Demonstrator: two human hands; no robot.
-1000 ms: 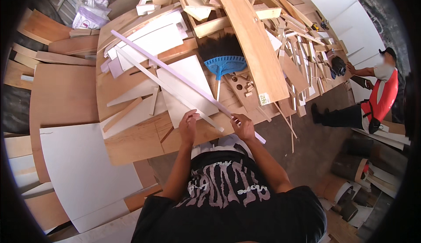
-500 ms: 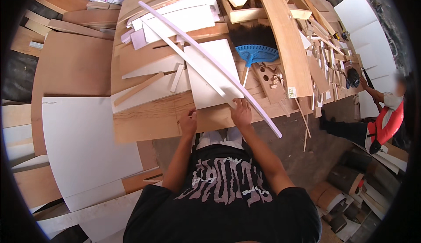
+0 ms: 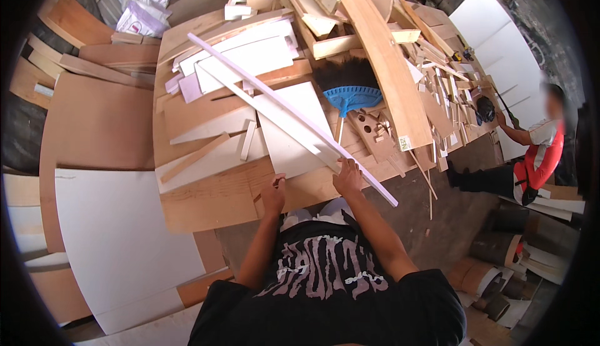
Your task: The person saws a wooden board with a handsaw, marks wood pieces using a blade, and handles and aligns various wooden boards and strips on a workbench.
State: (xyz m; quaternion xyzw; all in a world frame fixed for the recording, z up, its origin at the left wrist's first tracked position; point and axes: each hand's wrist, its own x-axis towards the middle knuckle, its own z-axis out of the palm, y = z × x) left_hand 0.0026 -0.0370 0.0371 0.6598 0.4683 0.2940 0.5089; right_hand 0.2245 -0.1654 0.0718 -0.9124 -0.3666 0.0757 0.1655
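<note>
A long white strip (image 3: 269,110) slants across a white board (image 3: 300,124) on the workbench (image 3: 219,211). My right hand (image 3: 347,178) is closed around the strip's near end. A longer pale lilac strip (image 3: 284,105) crosses above it and runs past my right fingers, over the bench's front edge. Near the board's lower left corner, my left hand (image 3: 273,196) has its fingers curled; what they hold, if anything, is too small to make out. Left of the board lie a short wooden stick (image 3: 248,141) and a longer batten (image 3: 197,157).
A blue broom head (image 3: 352,98) with black bristles and a long wooden plank (image 3: 390,71) lie to the right. Offcuts (image 3: 453,99) crowd the bench's far right. At left leans a large white sheet (image 3: 125,240). A person in red (image 3: 539,165) stands at the right.
The view has tilted and shifted, so the bench sits lower and further left. My right hand stays at the white strip's end; my left remains curled by the bench edge.
</note>
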